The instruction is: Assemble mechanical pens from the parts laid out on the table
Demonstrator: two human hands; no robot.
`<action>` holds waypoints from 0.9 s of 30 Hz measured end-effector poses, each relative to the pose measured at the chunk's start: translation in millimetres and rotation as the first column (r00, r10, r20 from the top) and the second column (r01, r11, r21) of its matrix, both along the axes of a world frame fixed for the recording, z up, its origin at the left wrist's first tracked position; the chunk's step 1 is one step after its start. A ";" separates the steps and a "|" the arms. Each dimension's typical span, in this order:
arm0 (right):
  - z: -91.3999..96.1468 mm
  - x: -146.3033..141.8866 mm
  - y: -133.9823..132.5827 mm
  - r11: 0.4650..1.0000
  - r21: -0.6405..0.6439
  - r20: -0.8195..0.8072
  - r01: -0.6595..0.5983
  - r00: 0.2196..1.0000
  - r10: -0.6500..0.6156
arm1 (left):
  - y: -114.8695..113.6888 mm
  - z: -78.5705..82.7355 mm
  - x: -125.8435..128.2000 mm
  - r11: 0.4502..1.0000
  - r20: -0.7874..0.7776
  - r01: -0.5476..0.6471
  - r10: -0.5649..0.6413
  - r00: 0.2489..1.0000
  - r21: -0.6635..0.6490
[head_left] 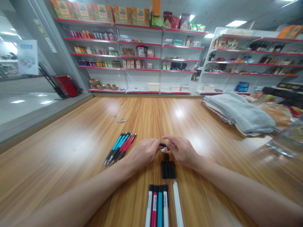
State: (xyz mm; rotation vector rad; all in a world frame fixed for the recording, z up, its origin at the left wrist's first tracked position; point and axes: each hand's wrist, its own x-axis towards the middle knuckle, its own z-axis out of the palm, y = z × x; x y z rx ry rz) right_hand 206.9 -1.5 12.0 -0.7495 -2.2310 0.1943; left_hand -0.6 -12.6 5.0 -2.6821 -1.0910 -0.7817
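My left hand (142, 152) and my right hand (181, 150) meet over the middle of the wooden table (71, 151). Both pinch one small black pen part (163, 144) between their fingertips. Just under them lies a short row of black pen grips (168, 168). Nearer to me lie several pen barrels (157, 206) in white, red and blue, with thin white refills (177, 205) beside them on the right. To the left of my left hand lies a fan of assembled blue and red pens (120, 148).
A pile of folded striped cloth (239, 112) lies at the right of the table, with a clear plastic item (287, 142) nearer the right edge. A small wire ring (122, 120) lies further up the table. Shop shelves (142, 56) with goods stand behind.
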 end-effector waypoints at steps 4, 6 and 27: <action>0.0 1.8 0.6 1.000 0.019 0.001 0.013 1.000 -0.013 | -1.0 0.6 0.8 1.000 -0.006 -0.022 0.022 1.000 0.008; 0.8 3.1 -0.2 0.999 0.023 0.001 0.023 1.000 -0.023 | -1.8 1.4 1.3 0.999 -0.016 -0.032 0.032 0.999 0.004; 4.6 6.8 -0.7 0.998 -0.004 0.055 0.055 0.997 -0.055 | -4.5 9.4 1.6 0.970 -0.171 -0.241 0.241 0.955 0.024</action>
